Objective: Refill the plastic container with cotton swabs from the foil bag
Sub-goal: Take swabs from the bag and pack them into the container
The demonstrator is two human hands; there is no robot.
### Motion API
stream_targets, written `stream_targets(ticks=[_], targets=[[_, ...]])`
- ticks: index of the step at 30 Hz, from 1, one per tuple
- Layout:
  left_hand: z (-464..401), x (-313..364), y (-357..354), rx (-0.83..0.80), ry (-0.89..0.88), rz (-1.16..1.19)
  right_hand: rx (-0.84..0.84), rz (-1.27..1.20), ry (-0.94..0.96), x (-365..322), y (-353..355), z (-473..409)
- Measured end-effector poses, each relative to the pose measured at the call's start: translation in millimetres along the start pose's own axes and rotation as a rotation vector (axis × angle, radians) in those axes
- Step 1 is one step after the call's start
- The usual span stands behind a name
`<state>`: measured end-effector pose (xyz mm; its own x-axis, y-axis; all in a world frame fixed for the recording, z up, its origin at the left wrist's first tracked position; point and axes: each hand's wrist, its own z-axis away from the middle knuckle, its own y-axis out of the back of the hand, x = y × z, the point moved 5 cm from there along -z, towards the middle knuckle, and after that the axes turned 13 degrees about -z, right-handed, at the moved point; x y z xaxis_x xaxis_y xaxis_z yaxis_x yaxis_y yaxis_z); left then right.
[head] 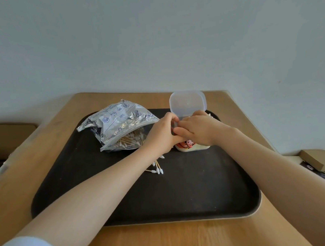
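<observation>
1. A small white plastic container (pixel 192 146) with a cartoon print on its near wall is seen on the far right part of a dark rectangular tray (pixel 180 193), which rests on a light wooden desk (pixel 164 237). Its translucent hinged lid (pixel 187 102) is stood open at the far side.
2. Both hands are brought together over the container's mouth. The left hand (pixel 161 135) is curled at its left side, and the right hand (pixel 197 129) is laid across the top. The opening is covered by them.
3. The grip of each hand is drawn together, fingers bent inward. Whether swabs are pinched in either cannot be told, since the fingertips are hidden.
4. A crumpled silver foil bag (pixel 118 121) is lain on the tray just left of the hands, its mouth open towards the near side, with many cotton swabs (pixel 128 140) visible inside.
5. A few loose swabs (pixel 157 169) are scattered on the tray, near the left wrist.
6. The step in hand is judged to be the settling of swabs into the container.
7. Next, more swabs would need to be drawn from the bag and the strays gathered; alignment with the container's length would be called for.
</observation>
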<state>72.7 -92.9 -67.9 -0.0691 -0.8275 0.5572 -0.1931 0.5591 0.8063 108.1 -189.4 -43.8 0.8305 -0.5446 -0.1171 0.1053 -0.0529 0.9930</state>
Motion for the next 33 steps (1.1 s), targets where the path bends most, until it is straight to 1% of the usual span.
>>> stream_targets(ticks=[2,3,5,8,9,11,12,14,16,17,18,20,24,26,29,31,33], targets=[[3.5,0.3,1.8,-0.058,-0.028,0.006,-0.002,0.019,-0.020,-0.4,1.1,2.4],[5.6,-0.6,5.7,-0.058,-0.040,-0.011,-0.008,0.046,-0.029,1.1,1.7,3.7],[15.9,-7.1,23.7,0.032,-0.065,-0.073,0.023,0.050,-0.092,4.0,3.9,5.9],[35.9,-24.4,57.7,0.211,-0.141,-0.286,0.213,0.019,-0.147,2.4,10.3,8.9],[41.3,-32.9,66.3,0.225,-0.167,-0.391,0.291,0.003,-0.143,-3.0,13.0,11.7],[49.3,-50.7,78.4,0.205,-0.192,-0.595,0.445,-0.107,-0.081,-20.7,14.9,16.5],[54.0,-58.6,84.4,0.199,-0.194,-0.668,0.466,-0.166,-0.035,-34.2,11.7,15.7],[60.9,-67.6,92.7,0.199,-0.193,-0.746,0.358,-0.243,-0.020,-57.0,-3.6,8.0],[64.8,-73.3,97.3,0.207,-0.166,-0.775,0.175,-0.287,-0.074,-72.5,-22.7,-3.2],[66.4,-76.6,99.9,0.222,-0.158,-0.780,0.128,-0.311,-0.096,-80.1,-28.6,-9.3],[67.1,-78.1,102.8,0.246,-0.165,-0.776,0.122,-0.340,-0.102,-85.8,-32.2,-15.6],[66.5,-79.6,109.4,0.282,-0.202,-0.752,0.177,-0.392,-0.089,-96.2,-32.3,-27.9],[65.1,-77.1,123.1,0.325,-0.306,-0.685,0.300,-0.379,-0.044,-118.0,-21.8,-51.2],[65.1,-79.7,130.2,0.320,-0.320,-0.654,0.251,-0.298,-0.080,-126.0,-22.0,-67.9],[65.2,-86.8,132.8,0.226,-0.239,-0.612,0.099,-0.301,-0.312,-124.4,-29.2,-90.9],[67.3,-87.1,128.7,0.161,-0.188,-0.616,0.036,-0.281,-0.403,-118.8,-37.4,-104.3],[70.7,-88.8,126.2,0.130,-0.168,-0.620,0.007,-0.236,-0.475,-116.1,-42.9,-116.4]])
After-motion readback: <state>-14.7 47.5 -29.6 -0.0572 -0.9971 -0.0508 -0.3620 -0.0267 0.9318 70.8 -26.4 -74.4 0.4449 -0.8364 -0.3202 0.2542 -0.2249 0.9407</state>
